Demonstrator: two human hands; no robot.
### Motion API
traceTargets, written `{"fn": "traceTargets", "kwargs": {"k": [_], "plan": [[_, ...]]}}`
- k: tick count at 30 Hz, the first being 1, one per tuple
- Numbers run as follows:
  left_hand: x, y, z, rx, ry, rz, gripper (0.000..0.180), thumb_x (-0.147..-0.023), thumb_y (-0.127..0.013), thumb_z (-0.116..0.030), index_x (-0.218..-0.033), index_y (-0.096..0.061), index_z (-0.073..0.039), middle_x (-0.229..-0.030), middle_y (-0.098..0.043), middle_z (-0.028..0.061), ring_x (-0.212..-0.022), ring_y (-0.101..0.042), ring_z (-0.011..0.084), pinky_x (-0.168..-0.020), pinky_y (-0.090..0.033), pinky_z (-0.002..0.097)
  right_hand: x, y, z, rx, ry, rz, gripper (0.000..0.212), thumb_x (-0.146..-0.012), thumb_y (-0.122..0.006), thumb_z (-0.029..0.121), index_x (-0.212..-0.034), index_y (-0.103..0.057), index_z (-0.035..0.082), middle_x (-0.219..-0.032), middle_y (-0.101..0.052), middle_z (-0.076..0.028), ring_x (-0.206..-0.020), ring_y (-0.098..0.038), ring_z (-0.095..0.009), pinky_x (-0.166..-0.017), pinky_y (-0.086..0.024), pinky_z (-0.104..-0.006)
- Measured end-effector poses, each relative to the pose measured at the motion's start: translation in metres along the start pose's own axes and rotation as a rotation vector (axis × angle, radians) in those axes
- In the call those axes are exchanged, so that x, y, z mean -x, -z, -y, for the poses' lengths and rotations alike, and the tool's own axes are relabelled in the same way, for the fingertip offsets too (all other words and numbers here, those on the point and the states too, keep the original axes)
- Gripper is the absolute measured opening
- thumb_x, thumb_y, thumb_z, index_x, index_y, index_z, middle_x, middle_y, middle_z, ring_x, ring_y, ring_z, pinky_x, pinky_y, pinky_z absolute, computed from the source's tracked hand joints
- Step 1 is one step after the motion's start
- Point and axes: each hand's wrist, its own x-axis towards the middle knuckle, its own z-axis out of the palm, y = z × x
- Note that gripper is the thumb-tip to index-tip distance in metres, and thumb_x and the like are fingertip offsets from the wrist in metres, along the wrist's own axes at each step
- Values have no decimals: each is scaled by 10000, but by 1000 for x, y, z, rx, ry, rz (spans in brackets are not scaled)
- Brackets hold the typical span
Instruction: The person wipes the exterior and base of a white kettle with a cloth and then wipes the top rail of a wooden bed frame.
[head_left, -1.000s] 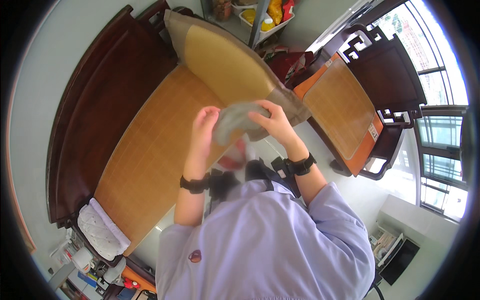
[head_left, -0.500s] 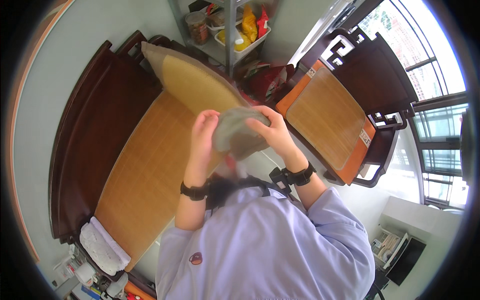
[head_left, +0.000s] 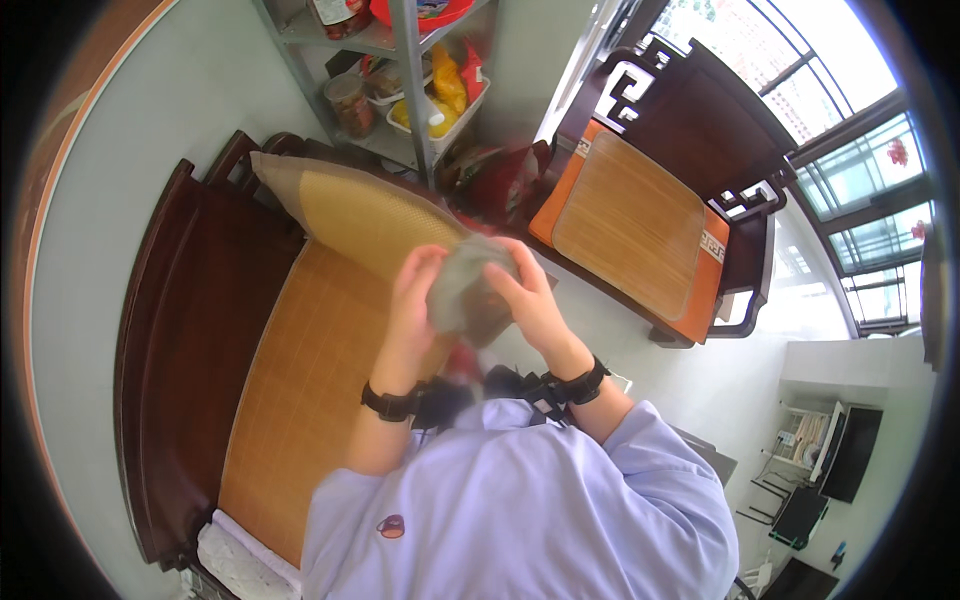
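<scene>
A crumpled grey-green piece of soft material [head_left: 458, 287], which looks like cloth, is bunched between my two hands in front of my chest. My left hand [head_left: 411, 292] grips its left edge with fingers curled. On the other side, my right hand [head_left: 527, 298] wraps over the top and right edge, thumb pressed on the front. Motion blurs the bundle, so its exact kind cannot be made out. Below it a blurred red and white patch shows near my chest.
A dark wooden bench [head_left: 285, 390] with a woven mat seat stands left, a beige cushion [head_left: 370, 220] leaning at its far end. Beyond is a metal shelf [head_left: 405, 90] with jars and packets. A wooden armchair [head_left: 635, 220] stands right. A folded white cloth [head_left: 240, 560] lies near left.
The grey-green bundle looks more gathered, and my hands have come slightly closer together and lower. The view has turned, showing more of the shelf and the right side of the room.
</scene>
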Motion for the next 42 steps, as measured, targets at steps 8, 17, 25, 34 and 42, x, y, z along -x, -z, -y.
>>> {"fn": "traceTargets", "kwargs": {"k": [8, 17, 25, 34, 42], "plan": [[-12, -15, -5, -28, 48, 72, 154, -935, -396, -150, -1027, -487, -65, -978, -563, 50, -907, -548, 126, -793, -448, 255, 18, -3, 5, -106, 145, -33, 406, -872, -538, 142, -1245, -419, 35, -1175, -487, -64, -1079, -449, -127, -896, -382, -256], [-25, -79, 29, -7, 240, 312, 167, -908, -438, -147, -1046, -486, -66, -1008, -553, 53, -951, -539, 145, -823, -444, 281, 32, 36, 10, -651, 82, -319, 443, -937, -395, 388, -1291, -405, 122, -1228, -482, -42, -1143, -443, -181, -933, -376, -365], [-55, -162, 94, -42, 431, 566, 174, -893, -461, -158, -1034, -476, -56, -982, -562, 61, -922, -552, 147, -817, -446, 273, 44, 135, -3, -969, -22, -463, 449, -935, -340, 474, -1221, -462, 150, -1163, -517, -27, -1104, -473, -191, -901, -398, -380], [-64, -319, 212, -123, 589, 812, 187, -878, -477, -122, -1051, -474, -51, -966, -558, 65, -900, -550, 138, -786, -457, 267, 90, 287, 10, -740, 243, -624, 438, -942, -297, 464, -1202, -448, 145, -1190, -493, -43, -1109, -478, -221, -895, -405, -488], [-52, -419, 333, -699, 29, 1325, 321, -869, -512, -75, -1172, -427, -14, -1014, -539, 82, -875, -550, 125, -756, -463, 262, 170, 383, 49, -1124, 532, -888, 482, -931, -269, 496, -1202, -457, 145, -1205, -498, -56, -1123, -475, -246, -900, -381, -518]]}}
